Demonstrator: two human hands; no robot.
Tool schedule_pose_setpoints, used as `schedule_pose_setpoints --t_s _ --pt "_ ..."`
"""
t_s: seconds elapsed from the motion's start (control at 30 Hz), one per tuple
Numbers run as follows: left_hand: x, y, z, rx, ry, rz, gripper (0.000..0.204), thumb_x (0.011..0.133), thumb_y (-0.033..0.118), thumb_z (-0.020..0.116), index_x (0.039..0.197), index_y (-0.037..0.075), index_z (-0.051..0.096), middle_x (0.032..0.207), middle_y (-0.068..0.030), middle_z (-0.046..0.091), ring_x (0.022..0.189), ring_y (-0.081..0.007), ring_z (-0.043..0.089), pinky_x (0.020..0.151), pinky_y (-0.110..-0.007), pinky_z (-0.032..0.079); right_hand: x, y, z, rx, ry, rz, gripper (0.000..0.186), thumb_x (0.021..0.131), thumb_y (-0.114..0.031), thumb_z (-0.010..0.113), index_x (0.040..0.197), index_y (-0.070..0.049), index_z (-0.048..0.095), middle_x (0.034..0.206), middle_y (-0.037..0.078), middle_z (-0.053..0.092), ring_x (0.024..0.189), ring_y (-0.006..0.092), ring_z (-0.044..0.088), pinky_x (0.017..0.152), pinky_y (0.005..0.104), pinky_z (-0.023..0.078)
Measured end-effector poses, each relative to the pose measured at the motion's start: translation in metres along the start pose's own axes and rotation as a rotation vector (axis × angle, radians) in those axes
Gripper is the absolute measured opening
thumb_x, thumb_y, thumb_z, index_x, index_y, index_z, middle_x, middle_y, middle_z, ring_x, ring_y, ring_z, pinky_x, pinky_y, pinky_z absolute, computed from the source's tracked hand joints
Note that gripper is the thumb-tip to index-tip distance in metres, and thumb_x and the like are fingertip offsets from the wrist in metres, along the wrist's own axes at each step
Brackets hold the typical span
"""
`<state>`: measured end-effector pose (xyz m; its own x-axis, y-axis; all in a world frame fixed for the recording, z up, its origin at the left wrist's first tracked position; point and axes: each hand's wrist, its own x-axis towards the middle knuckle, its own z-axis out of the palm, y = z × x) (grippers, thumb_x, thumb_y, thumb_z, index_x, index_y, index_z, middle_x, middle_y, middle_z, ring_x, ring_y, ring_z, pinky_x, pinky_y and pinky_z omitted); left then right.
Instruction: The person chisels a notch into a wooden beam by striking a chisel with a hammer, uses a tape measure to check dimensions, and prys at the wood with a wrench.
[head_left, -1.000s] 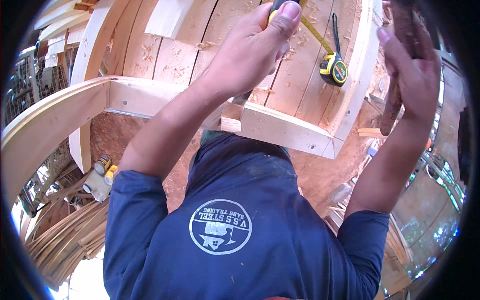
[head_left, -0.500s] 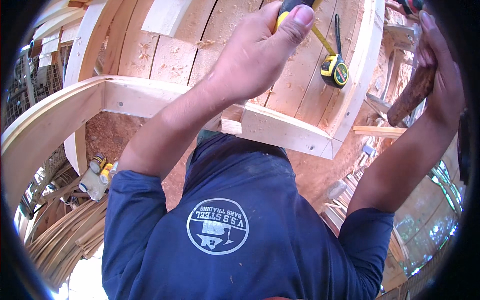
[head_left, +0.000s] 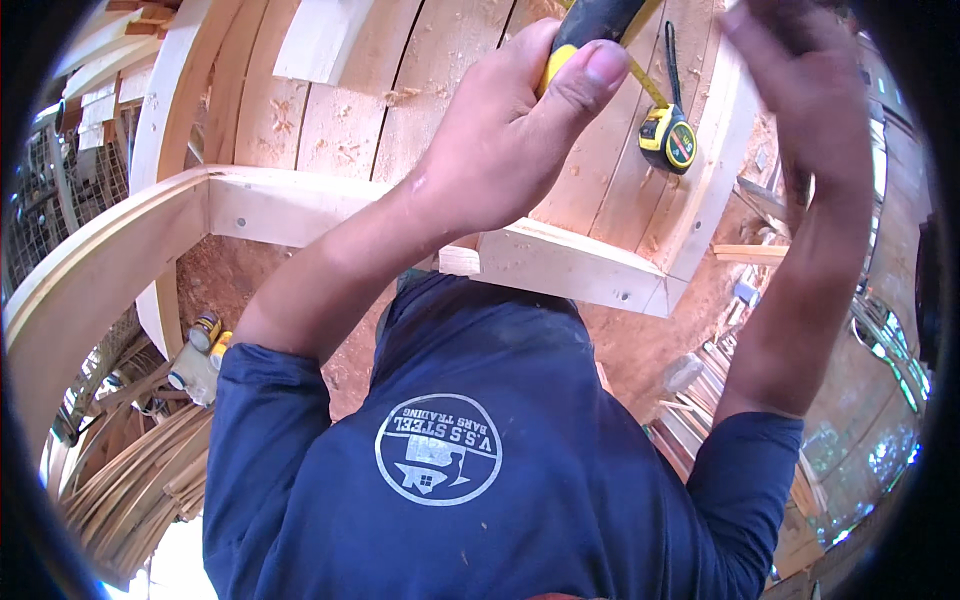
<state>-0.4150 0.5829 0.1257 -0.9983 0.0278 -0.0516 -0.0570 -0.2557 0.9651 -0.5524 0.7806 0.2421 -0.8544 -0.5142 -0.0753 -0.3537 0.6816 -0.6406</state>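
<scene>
My left hand (head_left: 500, 145) is closed round a thick black and yellow tool handle (head_left: 598, 22), thumb laid along it. The rest of that tool is beyond the upper edge. At the upper right my right hand (head_left: 812, 95) is raised and smeared by motion. A brown wooden handle (head_left: 797, 188) shows faintly below its fingers; any head on it is hidden. Between the hands, a yellow and black tape measure (head_left: 666, 140) with a black strap lies on the planks (head_left: 430, 80), its blade partly drawn out.
A pale timber frame (head_left: 570, 262) borders the shaving-strewn planks, close before my body. A curved timber rail (head_left: 100, 262) runs to the left. Wood strips (head_left: 135, 490) and small yellow-marked containers (head_left: 205, 332) lie at lower left. More offcuts (head_left: 690, 400) lie on the ground at right.
My right hand has swung inward to the left, bringing the wooden handle nearer the frame. My left hand keeps its grip and has barely moved.
</scene>
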Motion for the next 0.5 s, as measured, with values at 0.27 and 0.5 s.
schedule_pose_setpoints --t_s 0.27,0.5 --pt "0.001 -0.002 0.0 -0.007 0.015 -0.074 0.047 0.105 0.057 0.053 0.099 0.01 0.051 0.07 0.008 0.037 0.057 -0.001 0.033 0.047 -0.021 0.027 0.011 0.003 -0.004 0.02 0.054 0.046 0.03 0.092 -0.017 0.076 0.116 -0.003 0.064 0.097 0.004 0.062 0.09 0.0113 0.054 0.082 0.0283 0.041" --pt "-0.004 -0.004 0.0 -0.013 0.015 -0.068 0.047 0.105 0.057 0.052 0.099 0.011 0.051 0.071 0.0086 0.037 0.058 -0.0008 0.034 0.048 -0.021 0.029 0.001 0.002 0.003 0.025 -0.076 -0.026 0.032 0.092 -0.015 0.075 0.119 -0.003 0.064 0.102 0.005 0.063 0.095 0.012 0.056 0.086 0.0293 0.042"
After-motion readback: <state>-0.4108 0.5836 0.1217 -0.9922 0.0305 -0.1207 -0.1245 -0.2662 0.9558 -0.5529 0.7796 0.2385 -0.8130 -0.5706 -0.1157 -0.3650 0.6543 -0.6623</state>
